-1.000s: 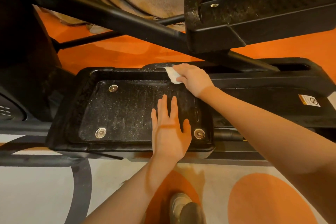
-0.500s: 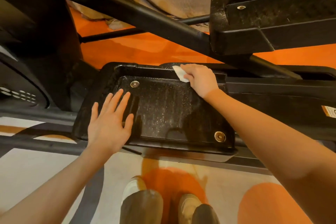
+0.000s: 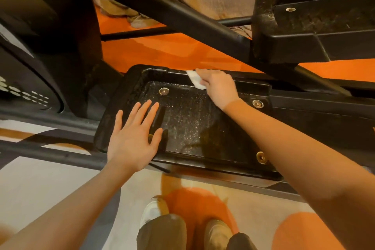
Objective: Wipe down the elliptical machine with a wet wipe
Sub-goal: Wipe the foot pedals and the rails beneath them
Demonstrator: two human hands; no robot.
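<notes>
The near black foot pedal (image 3: 190, 126) of the elliptical machine lies in the middle, its ribbed surface glistening wet, with round metal bolts at the corners. My right hand (image 3: 218, 86) presses a folded white wet wipe (image 3: 194, 81) against the pedal's far raised rim. My left hand (image 3: 134, 138) lies flat with fingers spread on the pedal's near left part, covering one bolt. A second black pedal (image 3: 316, 32) sits higher at the upper right.
A thick black bar (image 3: 172, 14) crosses diagonally above the near pedal. The machine's dark housing (image 3: 40, 57) fills the left. Below are my shoes (image 3: 154, 211) and trouser legs on an orange, white and grey floor (image 3: 40, 184).
My left hand moved from the pedal's near right side to its near left part. My right hand slid the wipe leftward along the far rim. The view shifted left.
</notes>
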